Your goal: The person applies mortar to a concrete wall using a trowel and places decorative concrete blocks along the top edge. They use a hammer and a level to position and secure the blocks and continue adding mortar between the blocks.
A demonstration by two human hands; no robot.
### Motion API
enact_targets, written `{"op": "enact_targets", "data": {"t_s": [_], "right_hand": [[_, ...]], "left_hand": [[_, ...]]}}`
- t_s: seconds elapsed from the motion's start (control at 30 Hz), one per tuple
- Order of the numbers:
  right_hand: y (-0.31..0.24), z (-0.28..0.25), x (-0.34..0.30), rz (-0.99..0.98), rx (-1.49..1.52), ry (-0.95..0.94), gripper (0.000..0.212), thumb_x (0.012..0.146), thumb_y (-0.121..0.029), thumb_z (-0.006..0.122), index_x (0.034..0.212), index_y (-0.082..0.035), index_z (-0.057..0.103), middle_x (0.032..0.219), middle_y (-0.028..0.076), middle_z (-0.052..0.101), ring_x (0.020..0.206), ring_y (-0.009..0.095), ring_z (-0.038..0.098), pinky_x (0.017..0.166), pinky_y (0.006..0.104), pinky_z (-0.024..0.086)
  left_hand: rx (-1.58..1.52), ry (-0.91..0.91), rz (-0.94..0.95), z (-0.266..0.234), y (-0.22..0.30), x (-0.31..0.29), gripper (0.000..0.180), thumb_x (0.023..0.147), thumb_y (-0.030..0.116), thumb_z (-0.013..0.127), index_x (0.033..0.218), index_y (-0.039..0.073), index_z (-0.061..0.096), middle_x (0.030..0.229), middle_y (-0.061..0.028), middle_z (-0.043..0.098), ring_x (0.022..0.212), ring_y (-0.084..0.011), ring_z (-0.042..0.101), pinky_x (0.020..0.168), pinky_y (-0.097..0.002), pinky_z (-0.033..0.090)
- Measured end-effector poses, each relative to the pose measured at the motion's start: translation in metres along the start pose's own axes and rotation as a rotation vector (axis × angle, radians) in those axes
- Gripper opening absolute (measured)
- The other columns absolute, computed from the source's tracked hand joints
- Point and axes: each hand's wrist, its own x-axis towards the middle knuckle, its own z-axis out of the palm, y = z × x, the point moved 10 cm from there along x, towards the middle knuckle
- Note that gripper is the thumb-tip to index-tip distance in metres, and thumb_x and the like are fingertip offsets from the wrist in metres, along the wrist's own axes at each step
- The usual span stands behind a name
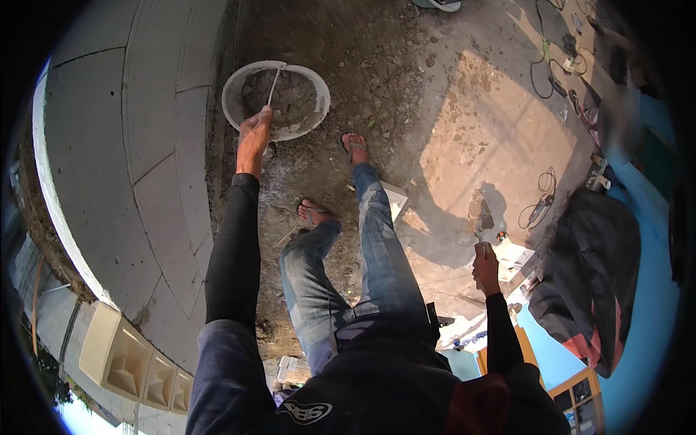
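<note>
My left hand [254, 138] is closed round the thin handle of a round bucket [320, 88], whose rim is coated with pale dried cement. Grey-brown mortar [279, 105] shows inside it. The bucket is at the upper left, close to a wall of grey blocks; whether its base touches the ground is hidden. Out to the right, my right hand [486, 268] grips the handle of a trowel [480, 219], its pointed blade directed away from me. The blade looks smeared with mortar.
The grey block wall [156, 130] rises along my left. My sandalled feet stand on rough dirt. A corded power tool [540, 209] lies on the floor at the right, with more cables [551, 72] farther off. A dark jacket [591, 275] hangs by a blue wall [656, 239].
</note>
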Motion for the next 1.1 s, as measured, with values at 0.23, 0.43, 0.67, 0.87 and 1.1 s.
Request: {"op": "enact_targets", "data": {"t_s": [0.23, 0.43, 0.67, 0.87, 1.1], "right_hand": [[-0.080, 0.025, 0.022, -0.058, -0.032, -0.102, 0.029, 0.106, -0.037, 0.050, 0.107, -0.009, 0.057, 0.059, -0.001, 0.047, 0.045, 0.010, 0.048, 0.041, 0.0297, 0.040], [-0.050, 0.043, 0.020, -0.007, -0.192, -0.195, 0.027, 0.107, -0.036, 0.051, 0.105, -0.010, 0.056, 0.060, -0.001, 0.047, 0.044, 0.010, 0.048, 0.040, 0.0299, 0.040], [-0.025, -0.043, 0.008, 0.015, -0.010, -0.046, 0.027, 0.106, -0.034, 0.048, 0.114, -0.011, 0.061, 0.062, -0.003, 0.045, 0.045, 0.008, 0.044, 0.039, 0.0271, 0.035], [-0.163, -0.028, 0.038, -0.334, -0.233, -0.025, 0.032, 0.107, -0.035, 0.049, 0.114, -0.005, 0.059, 0.070, 0.003, 0.053, 0.050, 0.010, 0.051, 0.045, 0.0283, 0.041], [-0.355, 0.116, 0.073, -0.974, -0.864, -0.046, 0.046, 0.103, -0.039, 0.049, 0.125, 0.001, 0.059, 0.106, 0.034, 0.069, 0.104, 0.054, 0.064, 0.090, 0.0585, 0.050]], "left_hand": [[0.092, 0.145, 0.012, -0.004, -0.021, 0.062, 0.052, 0.103, 0.045, 0.058, 0.113, -0.002, 0.074, 0.092, -0.0143, 0.074, 0.084, -0.0236, 0.071, 0.078, -0.0399, 0.053], [0.363, 0.707, 0.282, -0.079, -0.023, 0.036, 0.057, 0.103, 0.036, 0.056, 0.146, -0.001, 0.051, 0.137, -0.0297, 0.054, 0.122, -0.0478, 0.057, 0.100, -0.0562, 0.049], [0.199, 0.416, 0.150, -0.030, -0.082, -0.104, 0.065, 0.100, 0.045, 0.061, 0.150, 0.006, 0.048, 0.155, -0.0280, 0.042, 0.141, -0.0458, 0.043, 0.116, -0.0530, 0.038], [0.233, 0.601, -0.176, -0.043, -0.217, -0.292, 0.049, 0.103, 0.033, 0.060, 0.140, 0.000, 0.058, 0.136, -0.0262, 0.062, 0.127, -0.0392, 0.060, 0.105, -0.0462, 0.048], [0.059, 0.918, -0.399, -0.047, -0.240, -0.443, 0.038, 0.101, 0.004, 0.055, 0.137, -0.006, 0.056, 0.136, -0.0201, 0.061, 0.119, -0.0248, 0.056, 0.098, -0.0352, 0.048]]}}
